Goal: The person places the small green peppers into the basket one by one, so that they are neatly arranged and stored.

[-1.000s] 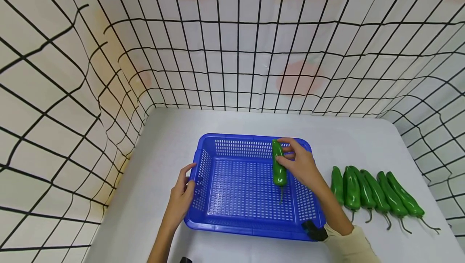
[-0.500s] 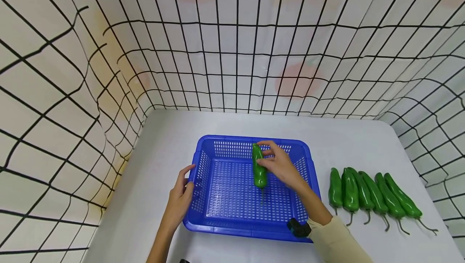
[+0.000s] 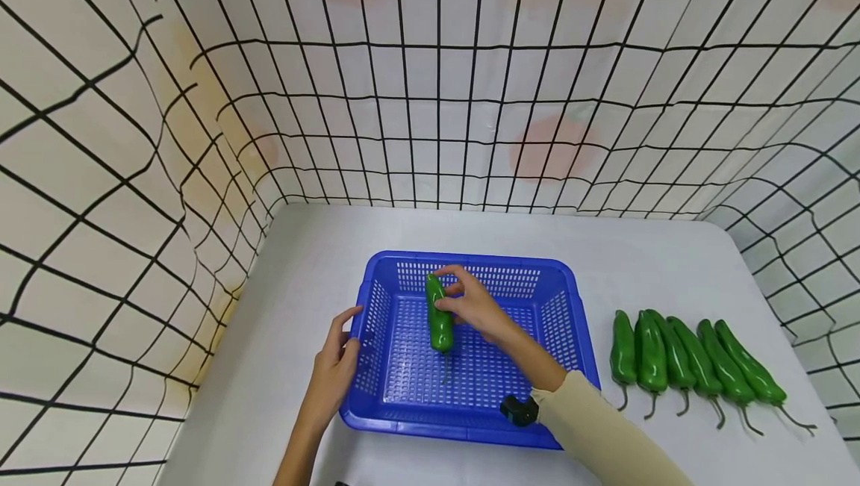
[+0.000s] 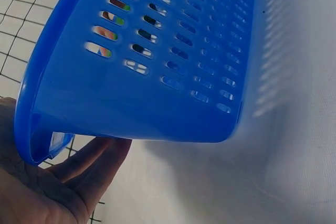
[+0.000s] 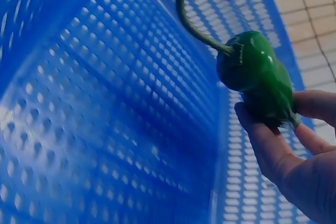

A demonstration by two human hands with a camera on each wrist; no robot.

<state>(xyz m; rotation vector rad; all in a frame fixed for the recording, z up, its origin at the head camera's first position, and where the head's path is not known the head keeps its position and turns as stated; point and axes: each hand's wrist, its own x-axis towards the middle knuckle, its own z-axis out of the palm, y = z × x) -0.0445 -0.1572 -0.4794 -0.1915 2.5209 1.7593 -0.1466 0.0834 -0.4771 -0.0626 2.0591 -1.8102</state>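
Note:
A blue perforated basket [image 3: 470,430] stands on the white table, with bare mesh floor around the hand. My right hand [image 3: 473,307] pinches a green pepper [image 3: 440,325] over the basket's left half, its stem toward me. In the right wrist view the pepper [image 5: 257,69] is held between thumb and fingers of the right hand [image 5: 299,166], above the basket floor. My left hand [image 3: 332,363] grips the basket's left rim; in the left wrist view that hand [image 4: 63,192] has its fingers under the rim [image 4: 31,93].
Several green peppers [image 3: 652,351] lie side by side on the table [image 3: 322,247], right of the basket, stems toward me. Black wire grid [image 3: 440,101] in front of white sheeting surrounds the table at the back and both sides.
The right hand has carried the pepper leftward across the basket, from its right side to left of the middle. The left hand has stayed at the rim.

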